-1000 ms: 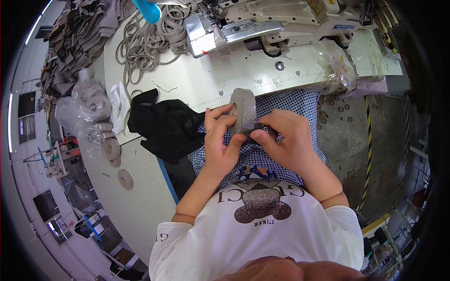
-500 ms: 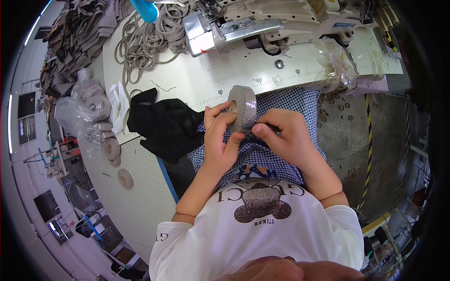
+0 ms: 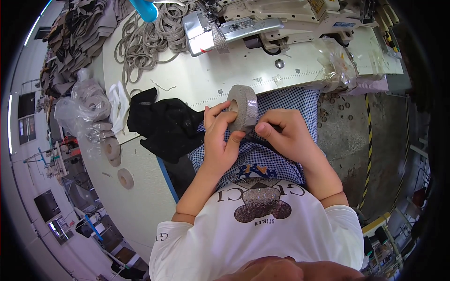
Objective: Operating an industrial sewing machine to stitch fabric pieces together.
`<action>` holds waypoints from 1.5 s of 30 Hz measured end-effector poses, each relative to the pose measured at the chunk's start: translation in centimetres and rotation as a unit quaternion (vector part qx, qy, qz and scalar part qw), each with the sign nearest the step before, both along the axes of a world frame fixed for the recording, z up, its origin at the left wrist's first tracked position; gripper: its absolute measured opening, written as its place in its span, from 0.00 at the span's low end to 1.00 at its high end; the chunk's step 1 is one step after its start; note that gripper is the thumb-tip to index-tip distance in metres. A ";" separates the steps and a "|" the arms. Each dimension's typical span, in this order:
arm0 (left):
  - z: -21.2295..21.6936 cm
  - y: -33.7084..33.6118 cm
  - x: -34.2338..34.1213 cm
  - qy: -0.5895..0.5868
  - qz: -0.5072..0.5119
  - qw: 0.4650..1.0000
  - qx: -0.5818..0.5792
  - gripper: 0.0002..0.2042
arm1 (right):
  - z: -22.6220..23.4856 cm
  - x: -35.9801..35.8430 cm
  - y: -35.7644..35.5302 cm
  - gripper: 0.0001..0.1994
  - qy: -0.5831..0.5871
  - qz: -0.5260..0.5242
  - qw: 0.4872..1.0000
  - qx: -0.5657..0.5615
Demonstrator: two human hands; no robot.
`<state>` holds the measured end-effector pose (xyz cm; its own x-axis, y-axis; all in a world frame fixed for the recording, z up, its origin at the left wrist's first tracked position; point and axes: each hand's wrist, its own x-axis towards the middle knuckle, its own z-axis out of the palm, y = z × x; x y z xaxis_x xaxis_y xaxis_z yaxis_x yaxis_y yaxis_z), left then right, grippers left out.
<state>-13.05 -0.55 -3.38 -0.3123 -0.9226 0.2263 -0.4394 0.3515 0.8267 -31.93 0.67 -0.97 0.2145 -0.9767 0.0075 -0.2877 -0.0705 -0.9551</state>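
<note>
Tape roll (image 3: 245, 107) is held in left hand (image 3: 220, 139) grip, not yet unwound, shiny wrap (image 3: 252, 104) on; right hand (image 3: 289, 133) curled, any hold can't be told.

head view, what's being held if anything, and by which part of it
The left hand holds the grey roll by its left side, at the centre hole; whether the right hand holds anything cannot be told.

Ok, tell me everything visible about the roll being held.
The roll is a grey-beige ring of wound, fabric-like strip, with a hole through its middle and a shiny patch on its outer face. It is held on edge, hole facing left, over the checked apron by the table. The left hand grips it, fingers at the hole; whether the right hand touches it is unclear.
</note>
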 end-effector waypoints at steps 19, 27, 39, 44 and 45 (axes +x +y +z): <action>-0.7 0.6 -0.3 0.047 0.031 0.997 0.046 0.24 | 0.0 0.6 -0.4 0.13 0.058 -0.093 0.972 -0.206; -0.1 0.5 -0.4 -0.009 0.042 0.999 -0.005 0.21 | -0.4 1.1 0.0 0.13 0.049 -0.110 0.975 -0.187; 0.2 -0.3 0.1 -0.130 0.033 0.986 -0.096 0.20 | -1.4 0.9 -1.2 0.10 0.037 -0.042 0.982 -0.179; -1.3 0.5 -0.1 -0.028 0.087 0.996 0.014 0.19 | -2.7 1.9 -0.4 0.09 0.073 -0.085 0.942 -0.317; -1.5 0.7 -0.2 0.006 0.103 0.993 0.048 0.19 | -2.9 2.1 -0.3 0.09 0.080 -0.089 0.933 -0.338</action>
<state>-13.24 0.17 -4.87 -0.1118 -0.9844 0.1361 -0.4831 0.1735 0.8582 -29.87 0.42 -3.90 0.1000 -0.7805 0.6171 -0.4871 -0.5792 -0.6536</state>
